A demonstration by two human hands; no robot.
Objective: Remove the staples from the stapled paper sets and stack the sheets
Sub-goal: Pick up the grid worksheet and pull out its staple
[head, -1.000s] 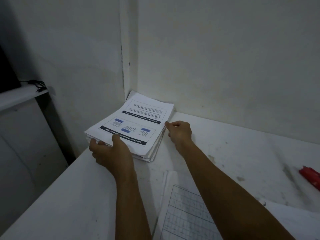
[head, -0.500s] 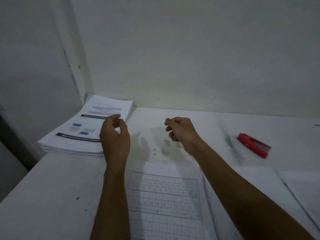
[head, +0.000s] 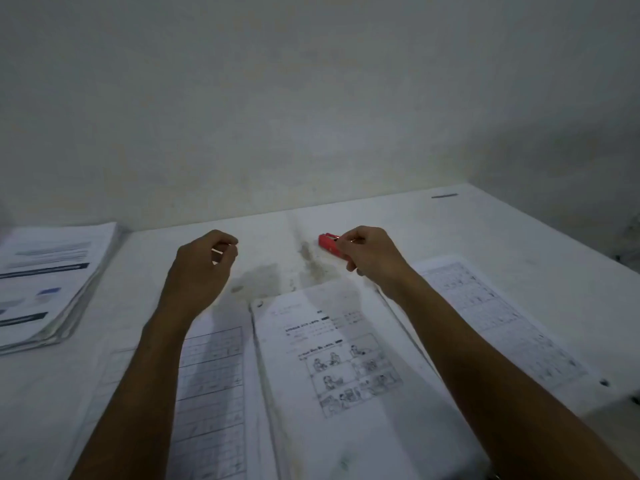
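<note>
A red staple remover [head: 326, 242] lies on the white table [head: 519, 237] near the back wall. My right hand [head: 372, 256] covers its right end, with curled fingers and thumb pinching it. My left hand [head: 202, 268] hovers over the table to the left, loosely curled and holding nothing. Below my arms lies a paper set with cartoon panels [head: 332, 362]. A gridded sheet [head: 211, 372] lies left of it, and another printed sheet [head: 485, 306] right of it. A thick stack of sheets [head: 48, 282] with blue headings sits at the far left.
A grey wall rises directly behind the table. Dark smudges [head: 308, 261] mark the tabletop between my hands. A small dark strip [head: 444, 196] lies at the far right back. The table's right edge slopes down at the right.
My hands left the stack at the left and moved right. My right hand reached the red staple remover, and the view swung right with them.
</note>
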